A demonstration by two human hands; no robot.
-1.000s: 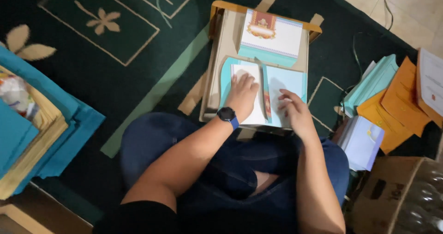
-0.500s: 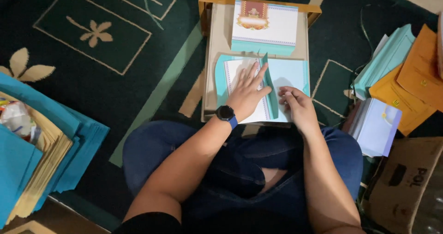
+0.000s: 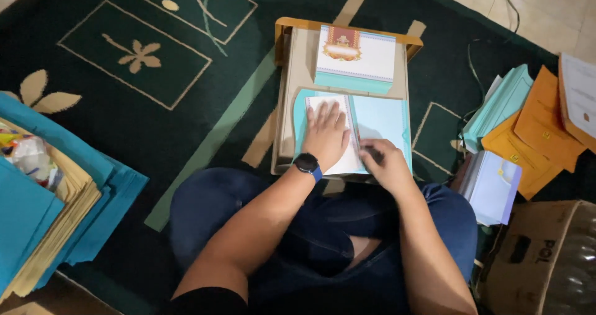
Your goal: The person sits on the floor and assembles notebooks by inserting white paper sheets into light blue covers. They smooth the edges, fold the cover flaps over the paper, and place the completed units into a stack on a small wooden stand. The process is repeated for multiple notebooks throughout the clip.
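Note:
A light blue folder [image 3: 386, 121] lies open on a small wooden lap table [image 3: 290, 91] in front of my crossed legs. A white sheet [image 3: 349, 158] rests on the folder's left half. My left hand [image 3: 326, 135], with a dark watch [image 3: 307, 164] on the wrist, lies flat on that sheet with its fingers spread. My right hand [image 3: 385, 163] sits on the folder's centre crease near the front edge, fingers curled and blurred. I cannot tell whether it pinches anything. A stack of white and blue cards with a red ornament [image 3: 355, 57] stands at the back of the table.
A green patterned carpet [image 3: 155, 73] covers the floor. A pile of teal folders and yellowish papers [image 3: 43, 215] lies at the left. At the right are light blue stacks [image 3: 500, 104], orange envelopes [image 3: 534, 135], a white-blue pile [image 3: 493, 187] and a cardboard box [image 3: 528, 259].
The narrow flap that stood up along the folder's crease now lies flat. My right hand has slid left onto the crease. My left hand stays on the white sheet.

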